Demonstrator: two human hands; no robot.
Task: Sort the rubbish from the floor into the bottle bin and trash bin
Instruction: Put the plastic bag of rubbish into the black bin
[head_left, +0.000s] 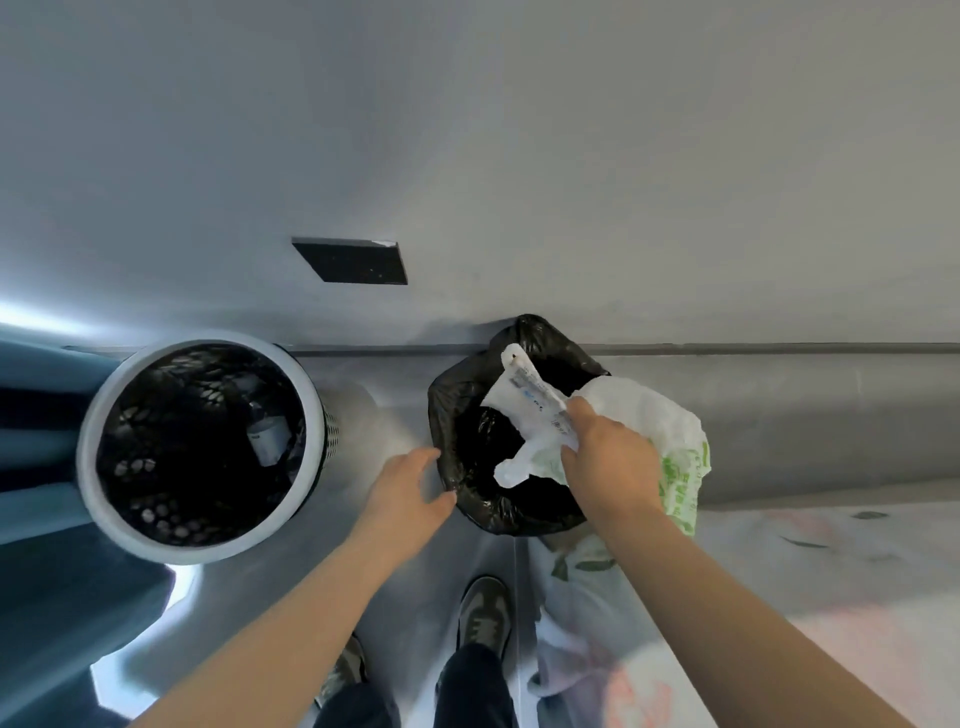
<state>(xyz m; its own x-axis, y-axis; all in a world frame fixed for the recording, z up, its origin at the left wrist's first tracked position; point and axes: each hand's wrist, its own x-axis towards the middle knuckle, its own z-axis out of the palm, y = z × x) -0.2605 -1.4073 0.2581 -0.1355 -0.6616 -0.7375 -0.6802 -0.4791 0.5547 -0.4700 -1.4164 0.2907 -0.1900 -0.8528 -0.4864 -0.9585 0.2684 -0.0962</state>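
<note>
My right hand grips a white plastic bag with green print together with a white printed wrapper, holding them over the open mouth of the trash bin lined with a black bag. My left hand is at the bin's left rim, its fingers touching the black liner. To the left stands the bottle bin, a black mesh basket with a white rim, with a bottle dimly visible inside.
Both bins stand against a grey wall with a dark rectangular plate on it. My shoes are on the grey floor below. More plastic bags lie on the floor at the right, beside a pale patterned surface.
</note>
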